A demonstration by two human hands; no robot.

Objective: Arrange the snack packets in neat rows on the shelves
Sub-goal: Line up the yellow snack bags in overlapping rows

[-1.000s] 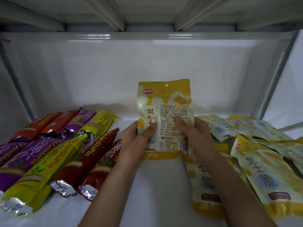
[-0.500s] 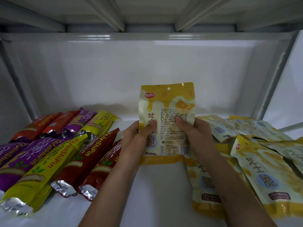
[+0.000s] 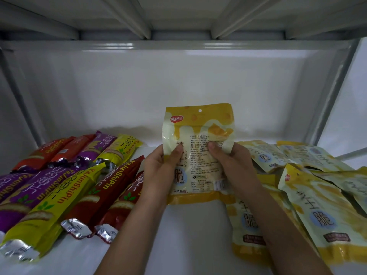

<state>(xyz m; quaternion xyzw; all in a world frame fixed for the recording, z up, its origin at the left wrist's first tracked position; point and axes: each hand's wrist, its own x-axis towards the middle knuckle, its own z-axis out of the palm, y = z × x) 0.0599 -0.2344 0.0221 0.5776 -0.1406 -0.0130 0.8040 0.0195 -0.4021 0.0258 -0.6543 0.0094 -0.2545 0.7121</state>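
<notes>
A yellow and cream snack packet stands upright in the middle of the white shelf, its printed back toward me. My left hand grips its left edge and my right hand grips its right edge, thumbs pressed on the face. Its bottom edge sits at or just above the shelf floor; I cannot tell if it touches. Several matching yellow packets lie flat and overlapping to the right. Long red, purple and yellow packets lie side by side to the left.
The shelf's white back wall rises behind the held packet. Grey uprights frame the right and left sides. An upper shelf's ribbed underside hangs overhead. A bare white strip runs between the two packet groups.
The held packet has sunk slightly and shifted a little right between my hands. Both hands keep their grip; the other packets lie as before.
</notes>
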